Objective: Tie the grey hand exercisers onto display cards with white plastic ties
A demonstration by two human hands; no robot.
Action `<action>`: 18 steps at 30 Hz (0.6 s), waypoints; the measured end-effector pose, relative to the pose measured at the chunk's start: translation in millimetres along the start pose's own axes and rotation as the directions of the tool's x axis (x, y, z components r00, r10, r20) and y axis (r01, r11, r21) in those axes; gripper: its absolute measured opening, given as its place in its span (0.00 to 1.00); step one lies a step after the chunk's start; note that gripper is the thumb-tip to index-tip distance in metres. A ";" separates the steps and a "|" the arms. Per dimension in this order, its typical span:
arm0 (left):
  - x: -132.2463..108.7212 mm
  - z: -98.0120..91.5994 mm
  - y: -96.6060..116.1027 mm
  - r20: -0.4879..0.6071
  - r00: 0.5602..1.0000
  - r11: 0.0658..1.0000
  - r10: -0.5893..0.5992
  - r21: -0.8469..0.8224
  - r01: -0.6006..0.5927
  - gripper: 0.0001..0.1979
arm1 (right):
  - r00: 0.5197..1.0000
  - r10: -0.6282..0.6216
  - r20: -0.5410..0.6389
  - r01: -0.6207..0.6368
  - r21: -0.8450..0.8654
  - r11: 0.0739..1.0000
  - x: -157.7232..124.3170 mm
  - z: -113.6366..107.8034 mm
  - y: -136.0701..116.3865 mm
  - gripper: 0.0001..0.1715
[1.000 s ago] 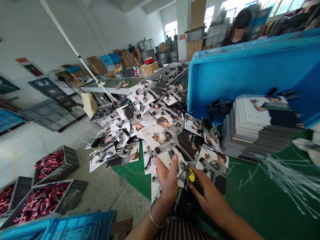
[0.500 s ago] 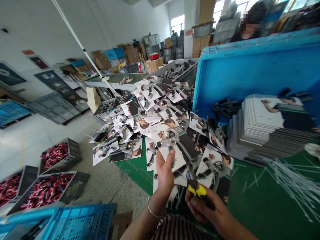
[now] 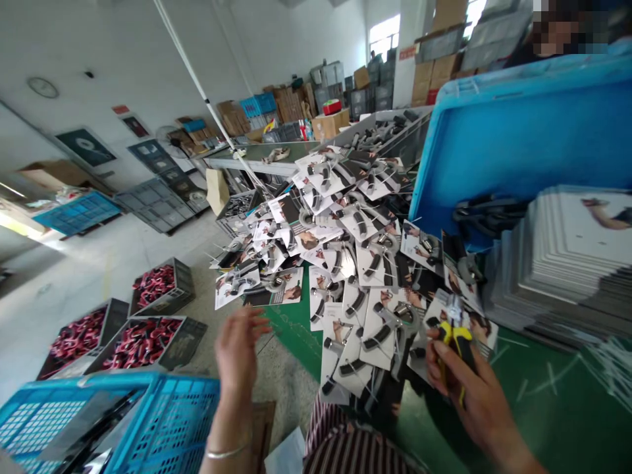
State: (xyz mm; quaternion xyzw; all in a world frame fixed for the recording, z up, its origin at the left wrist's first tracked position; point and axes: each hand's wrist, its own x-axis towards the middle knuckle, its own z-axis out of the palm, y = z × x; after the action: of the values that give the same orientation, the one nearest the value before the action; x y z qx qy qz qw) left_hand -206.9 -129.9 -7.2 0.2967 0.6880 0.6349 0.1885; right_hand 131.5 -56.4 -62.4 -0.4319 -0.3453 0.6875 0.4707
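While the right hand (image 3: 467, 375) curls firmly round metal-headed pliers with yellow-and-black handles (image 3: 463, 336), the left hand (image 3: 237, 355), blurred, has its fingers loosely extended and holds nothing. Pliers: handles inside the right fingers, head projecting past them, over the near right part of a heap of grey-and-black curved hand grips on printed white-and-black cards (image 3: 378, 329); whether they touch the cards, cannot tell. Heap sits on a green tabletop (image 3: 296, 329). Left fingers: well apart from pliers, near the table edge, right of a blue plastic mesh basket (image 3: 172, 408).
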 end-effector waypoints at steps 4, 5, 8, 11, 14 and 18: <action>-33.2 76.9 -57.6 0.294 0.931 0.973 -0.216 0.143 0.181 0.19 | 0.998 -0.043 0.038 0.049 -0.160 0.986 -9.7 -6.3 1.7 0.21; -38.3 86.5 -63.1 0.327 0.916 0.970 -0.231 0.153 0.190 0.19 | 0.998 -0.047 0.041 0.054 -0.193 0.980 -11.3 -9.2 3.0 0.21; -35.5 88.4 -56.6 0.386 0.894 0.973 -0.227 0.134 0.190 0.16 | 0.999 -0.014 0.029 0.020 -0.220 0.975 -12.4 -14.5 6.6 0.21; -13.6 65.7 -27.6 0.284 0.951 0.984 -0.123 0.159 0.080 0.14 | 0.998 0.045 0.046 -0.033 -0.230 0.973 -8.2 -13.2 7.9 0.24; 2.4 46.8 8.3 0.024 0.985 0.966 0.173 0.190 -0.174 0.10 | 0.991 0.084 0.103 -0.045 -0.332 0.942 -0.9 -9.9 7.2 0.28; -5.8 60.6 40.3 0.027 0.976 0.974 0.216 -0.080 -0.213 0.13 | 0.978 -0.033 0.205 0.160 -0.640 0.751 7.4 -8.2 1.2 0.25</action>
State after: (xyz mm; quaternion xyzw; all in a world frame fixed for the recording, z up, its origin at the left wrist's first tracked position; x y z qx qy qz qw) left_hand -157.2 -86.7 24.3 0.3732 0.6237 0.6720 0.1423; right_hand 137.3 -49.2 -68.7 -0.4861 -0.6264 0.5348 0.2919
